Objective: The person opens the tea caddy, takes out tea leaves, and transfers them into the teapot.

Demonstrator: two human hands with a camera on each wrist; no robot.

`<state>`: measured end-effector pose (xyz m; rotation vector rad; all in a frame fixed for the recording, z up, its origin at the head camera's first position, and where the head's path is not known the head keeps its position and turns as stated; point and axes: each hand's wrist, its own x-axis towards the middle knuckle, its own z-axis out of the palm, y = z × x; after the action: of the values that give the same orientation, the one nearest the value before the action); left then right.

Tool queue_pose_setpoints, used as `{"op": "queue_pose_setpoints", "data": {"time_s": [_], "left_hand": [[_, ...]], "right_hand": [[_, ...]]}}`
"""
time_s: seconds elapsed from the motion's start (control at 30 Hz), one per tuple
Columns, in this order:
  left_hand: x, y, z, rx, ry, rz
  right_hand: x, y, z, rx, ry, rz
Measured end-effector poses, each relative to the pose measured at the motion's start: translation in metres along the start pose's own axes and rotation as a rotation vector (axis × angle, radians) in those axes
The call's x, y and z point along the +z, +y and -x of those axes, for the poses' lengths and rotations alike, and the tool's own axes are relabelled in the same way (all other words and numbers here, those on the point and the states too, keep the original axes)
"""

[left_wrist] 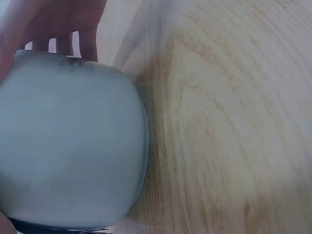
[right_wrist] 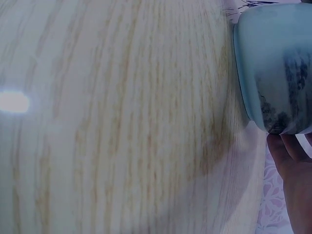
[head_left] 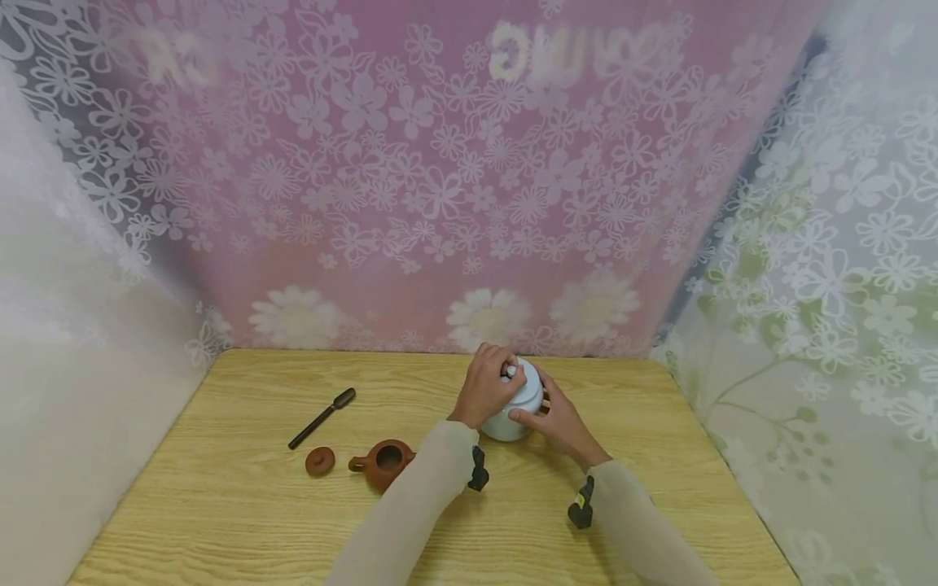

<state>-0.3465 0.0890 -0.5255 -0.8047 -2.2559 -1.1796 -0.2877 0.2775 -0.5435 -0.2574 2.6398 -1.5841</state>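
A pale blue-white lidded jar [head_left: 504, 426] stands upright on the wooden table. My left hand [head_left: 485, 386] is over its top, with the fingers curled around the knob of the lid [head_left: 529, 373]. The lid sits on the jar's mouth. Against the jar's right side, my right hand [head_left: 560, 419] grips the body, thumb in front and fingers behind. In the right wrist view the jar [right_wrist: 273, 63] carries a dark painted pattern. Its smooth pale wall [left_wrist: 73, 141] fills much of the left wrist view.
A brown clay teapot [head_left: 387, 462] without its lid is partly hidden by the left sleeve. Left of it lie a small round clay lid [head_left: 320, 461] and a dark scoop-like tool [head_left: 322, 418]. Flower-patterned curtains [head_left: 469, 187] enclose the table [head_left: 220, 521].
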Motion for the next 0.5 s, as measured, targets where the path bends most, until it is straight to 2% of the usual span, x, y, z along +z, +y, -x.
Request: {"op": "queue_pose_setpoints", "data": {"time_s": [0.37,0.5], "left_hand": [[0.0023,-0.0051,0.0026,0.038,0.074,-0.013],[-0.0031,-0.0076,0.0015,0.076,0.034,-0.008]], "right_hand": [[0.001,0.0007,-0.0017,0.021,-0.023,-0.035],[-0.0005,-0.0004,0.0007,0.031,-0.021,-0.027]]}}
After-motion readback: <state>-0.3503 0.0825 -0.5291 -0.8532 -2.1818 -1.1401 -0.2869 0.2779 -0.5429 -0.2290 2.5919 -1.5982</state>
